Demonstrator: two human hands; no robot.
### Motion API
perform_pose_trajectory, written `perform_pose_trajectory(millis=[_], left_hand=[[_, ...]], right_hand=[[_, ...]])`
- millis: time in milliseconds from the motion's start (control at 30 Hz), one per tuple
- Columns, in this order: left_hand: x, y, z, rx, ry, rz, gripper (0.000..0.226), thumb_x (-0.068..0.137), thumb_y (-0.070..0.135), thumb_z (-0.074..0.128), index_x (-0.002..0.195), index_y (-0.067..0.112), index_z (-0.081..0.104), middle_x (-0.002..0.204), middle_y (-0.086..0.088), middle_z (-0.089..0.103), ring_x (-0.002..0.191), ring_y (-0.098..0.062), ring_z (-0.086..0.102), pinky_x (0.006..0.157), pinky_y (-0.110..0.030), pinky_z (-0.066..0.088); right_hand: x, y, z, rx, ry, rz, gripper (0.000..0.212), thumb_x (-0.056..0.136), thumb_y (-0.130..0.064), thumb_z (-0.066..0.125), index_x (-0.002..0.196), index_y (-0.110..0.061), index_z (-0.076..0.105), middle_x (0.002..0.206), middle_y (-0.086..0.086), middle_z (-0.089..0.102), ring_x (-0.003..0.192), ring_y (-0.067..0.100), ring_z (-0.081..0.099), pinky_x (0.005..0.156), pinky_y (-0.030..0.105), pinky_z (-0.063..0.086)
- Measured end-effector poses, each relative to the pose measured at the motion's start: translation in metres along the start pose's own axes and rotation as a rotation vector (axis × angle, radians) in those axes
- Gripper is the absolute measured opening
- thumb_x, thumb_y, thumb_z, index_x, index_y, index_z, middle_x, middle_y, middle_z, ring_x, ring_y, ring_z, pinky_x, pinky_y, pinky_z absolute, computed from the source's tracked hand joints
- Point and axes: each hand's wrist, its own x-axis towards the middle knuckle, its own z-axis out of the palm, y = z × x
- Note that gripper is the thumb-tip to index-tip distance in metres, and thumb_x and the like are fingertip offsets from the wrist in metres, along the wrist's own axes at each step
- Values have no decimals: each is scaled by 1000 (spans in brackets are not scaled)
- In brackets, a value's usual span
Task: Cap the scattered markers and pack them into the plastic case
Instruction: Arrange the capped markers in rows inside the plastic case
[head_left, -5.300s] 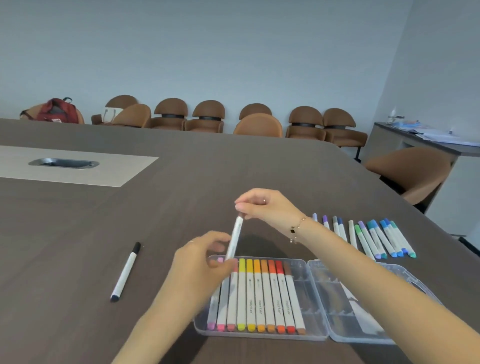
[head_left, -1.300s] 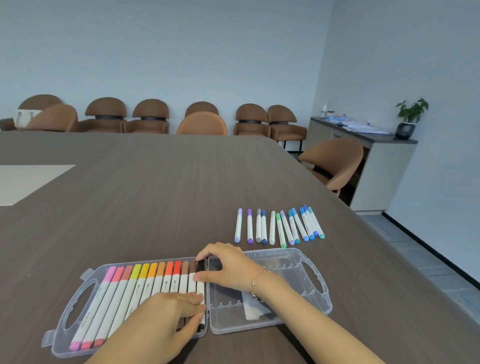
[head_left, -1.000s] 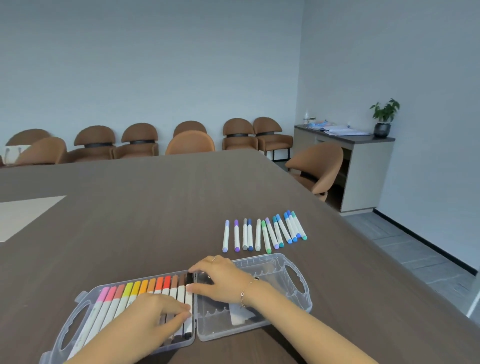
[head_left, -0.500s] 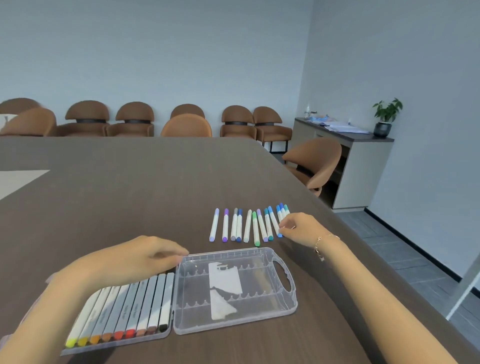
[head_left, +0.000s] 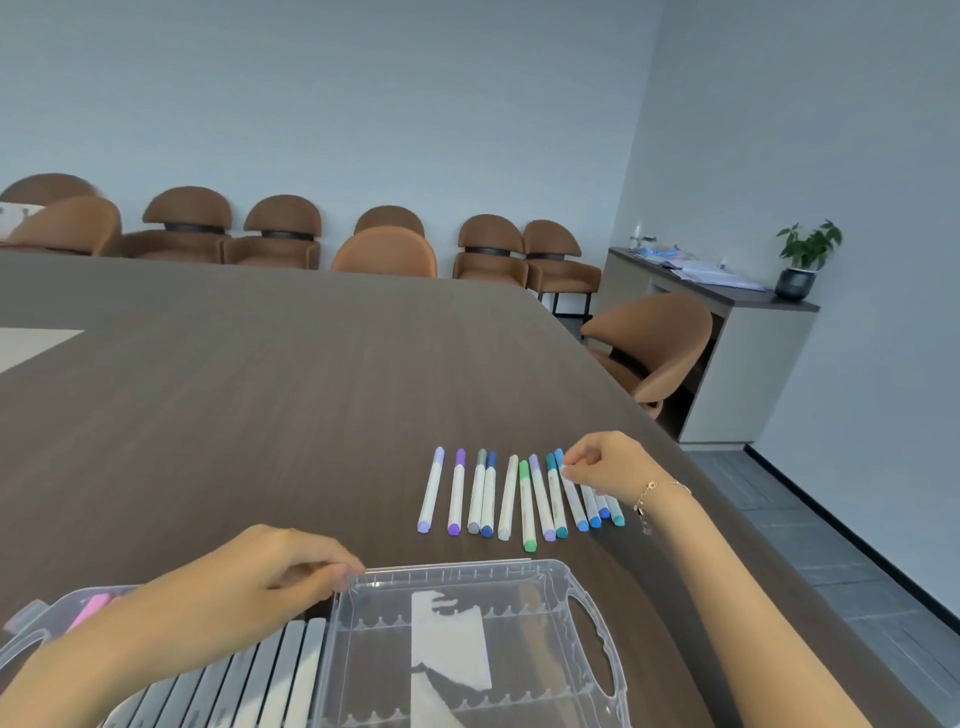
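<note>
Meeting room with a dark wood-grain conference table, brown chairs along the far wall, and a potted plant on a sideboard. A clear plastic case lies open at the near edge; its left half holds a row of capped markers, its right half holds none. Beyond it, loose capped markers in purple, blue and green lie side by side. The right hand pinches the upper end of one blue marker in that row. The left hand rests, fingers curled, on the packed row by the case's hinge.
</note>
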Motion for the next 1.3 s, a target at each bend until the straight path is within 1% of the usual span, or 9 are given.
perform_pose_trajectory(millis=[133, 267, 333, 433, 667, 767, 900, 1100, 1300], left_hand=[[1, -7, 1, -20, -1, -17, 26, 97, 31, 47, 93, 41, 70, 88, 34, 64, 86, 13, 60, 70, -2, 40], [5, -15, 4, -36, 36, -30, 23, 94, 33, 48, 91, 45, 68, 89, 36, 64, 89, 11, 61, 79, -9, 47], [7, -19, 4, -38, 81, -41, 22, 85, 52, 45, 89, 51, 67, 88, 38, 63, 86, 10, 62, 79, -12, 50], [7, -24, 4, -71, 122, -21, 53, 56, 87, 26, 100, 69, 49, 91, 37, 63, 86, 10, 62, 78, -11, 49], [6, -19, 6, -40, 88, -10, 58, 55, 91, 22, 99, 68, 52, 93, 37, 62, 88, 11, 60, 75, -6, 46], [8, -19, 7, -21, 79, -20, 23, 83, 58, 43, 89, 55, 65, 91, 37, 62, 88, 10, 60, 75, -7, 47], [9, -17, 8, 34, 80, -19, 24, 93, 32, 47, 93, 49, 64, 92, 38, 60, 89, 9, 60, 77, -10, 48], [8, -17, 8, 35, 72, -14, 25, 96, 29, 45, 98, 45, 64, 96, 40, 58, 91, 10, 59, 78, -10, 48], [3, -19, 5, -12, 112, -33, 23, 96, 27, 48, 100, 43, 65, 93, 35, 62, 87, 5, 61, 74, -13, 50]], right_hand=[[8, -5, 7, -48, -35, -3, 11, 90, -18, 62, 100, -15, 65, 101, 0, 60, 89, 12, 55, 75, 18, 47], [14, 8, -5, -47, 10, 47, 8, 90, -15, 61, 97, -14, 64, 97, 0, 58, 81, 10, 52, 59, 13, 41], [15, 15, -9, -36, 16, 87, 6, 89, -13, 62, 95, -13, 64, 98, 3, 60, 78, 11, 53, 60, 15, 43], [17, 23, -12, -33, 1, 125, 4, 89, -13, 62, 92, -13, 64, 98, 5, 61, 74, 11, 53, 56, 13, 42], [18, 29, -10, 30, 16, 145, 13, 88, -19, 64, 98, -11, 67, 103, 5, 63, 85, 15, 57, 62, 15, 48], [19, 25, 0, 17, 20, 143, 18, 87, -26, 65, 98, -11, 68, 100, 5, 64, 86, 15, 56, 66, 18, 46], [19, 16, 17, -42, 23, 128, 22, 90, -27, 61, 96, -8, 69, 92, 7, 63, 84, 13, 55, 71, 20, 45], [17, 3, 35, -350, 124, 176, 37, 90, -40, 55, 62, -17, 48, 57, -1, 46, 55, 11, 48, 53, 17, 39], [10, -7, 29, -186, 137, 232, 31, 89, -36, 58, 73, -10, 53, 59, 3, 46, 53, 12, 46, 50, 17, 34]])
